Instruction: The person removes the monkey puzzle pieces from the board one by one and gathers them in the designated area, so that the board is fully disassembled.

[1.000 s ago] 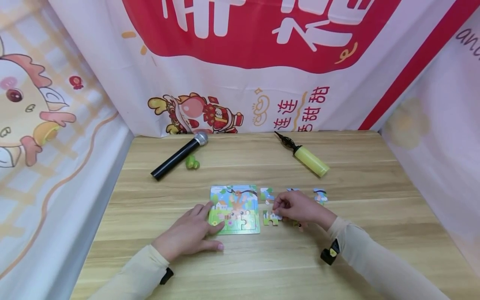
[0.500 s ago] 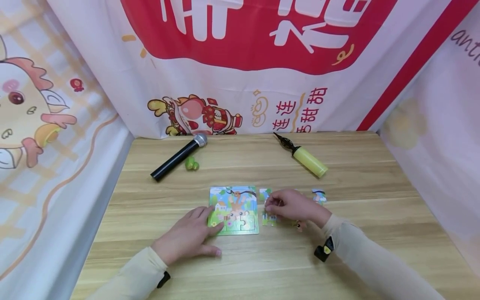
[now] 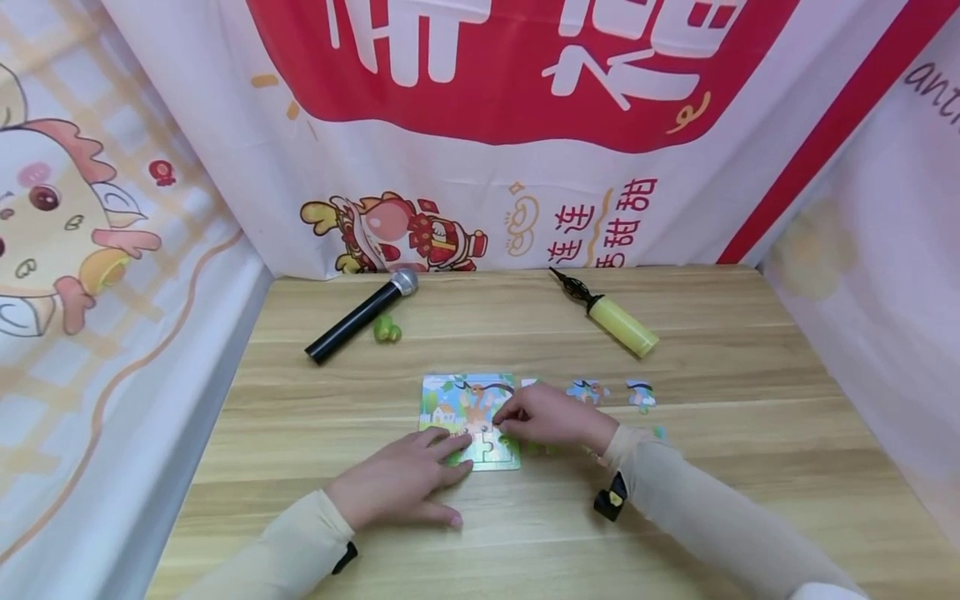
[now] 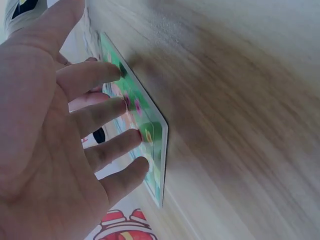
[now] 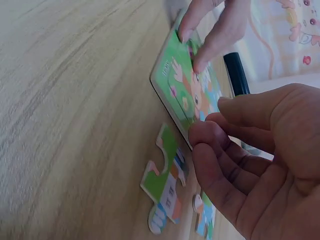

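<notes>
My left hand (image 3: 408, 479) lies with spread fingers on the lower left of a small jigsaw puzzle board (image 3: 438, 392). The board pictures an animal hanging from a branch, with a house and grass. In the left wrist view the extended fingers (image 4: 120, 150) reach onto the board's green edge. At the board's right side my right hand (image 3: 551, 415) has its thumb and curled fingers pinched together over the picture. The puzzle piece in that pinch is mostly hidden by the fingers. Loose puzzle pieces (image 5: 167, 185) lie beside the board, partly covered by the right hand in the head view.
Further right lie more loose pieces (image 3: 641, 394). Behind the board are a black microphone (image 3: 356, 323), a small green object (image 3: 387, 329) and a yellow hand pump (image 3: 622, 325). Printed cloth (image 3: 495, 200) hangs around the wooden table (image 3: 720, 358).
My right hand has moved left from the loose pieces to the board's right part, uncovering pieces behind it. My left hand has shifted slightly right on the board.
</notes>
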Demonstrator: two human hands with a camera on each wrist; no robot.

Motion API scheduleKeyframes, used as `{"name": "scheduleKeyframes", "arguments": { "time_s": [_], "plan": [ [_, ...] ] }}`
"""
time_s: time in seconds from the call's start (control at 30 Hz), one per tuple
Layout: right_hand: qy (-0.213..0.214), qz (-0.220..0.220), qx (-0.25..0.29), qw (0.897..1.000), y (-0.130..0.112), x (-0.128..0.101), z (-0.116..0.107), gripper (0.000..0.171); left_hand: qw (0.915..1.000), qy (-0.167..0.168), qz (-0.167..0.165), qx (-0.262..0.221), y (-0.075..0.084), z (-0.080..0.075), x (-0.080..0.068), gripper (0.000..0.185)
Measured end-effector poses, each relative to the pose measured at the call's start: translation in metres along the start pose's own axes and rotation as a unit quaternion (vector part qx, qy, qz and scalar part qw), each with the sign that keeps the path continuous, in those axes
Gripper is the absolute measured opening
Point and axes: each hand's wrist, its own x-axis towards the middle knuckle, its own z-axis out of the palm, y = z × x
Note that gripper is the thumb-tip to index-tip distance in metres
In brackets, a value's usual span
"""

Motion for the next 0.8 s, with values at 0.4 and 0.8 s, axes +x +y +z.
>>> {"name": "scheduleKeyframes", "arguments": {
  "time_s": [0.4,0.8],
  "plan": [
    [-0.002,0.016,-0.006,1.0,-0.003,0.0068,0.0043,0.019,0.9998,-0.018,-0.001,0.011,0.0026,-0.0022,0.0008,0.071],
    [0.011,0.035,0.028,0.999,-0.0033,0.0102,0.0024,0.012,0.9988,-0.043,-0.022,-0.004,-0.0001,-0.0045,0.0049,0.071]
  ]
}}
